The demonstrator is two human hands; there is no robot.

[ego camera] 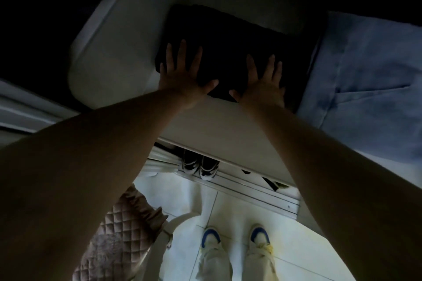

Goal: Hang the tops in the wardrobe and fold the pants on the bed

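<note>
So the dark folded pants point(228, 52) are sitting on the bed point(118, 48), close to its near edge, folded into a rough rectangle. It's really dim in here, so I can't make out the fabric or any seams, just a black block against the pale bedding.

Both hands are flat on top of it. The left hand point(182, 75) is on the left end of the bundle, fingers point(182, 52) straight and spread, thumb sticking out toward the middle. The right hand point(262, 84) is on the right end doing the same thing, fingers straight and fanned, thumb pointing inward. Neither one is curled around anything, they're just pressing palm-down on the cloth. The heels of both palms sit right about at the near edge of the pants.

Just to the right of the dark pants there's a pair of light blue jeans point(365, 80) spread out toward the right edge of the bed, and they look like they touch or slightly overlap the dark bundle, hard to say which.

Below the bed's near edge you can see a pair of black and white sneakers point(198, 164) tucked under the frame. On the tiled floor point(239, 207) are the person's own feet in blue-toed shoes point(235, 237) with pale trouser legs. At lower left there's a quilted pinkish thing point(118, 230), can't tell what it is.
</note>
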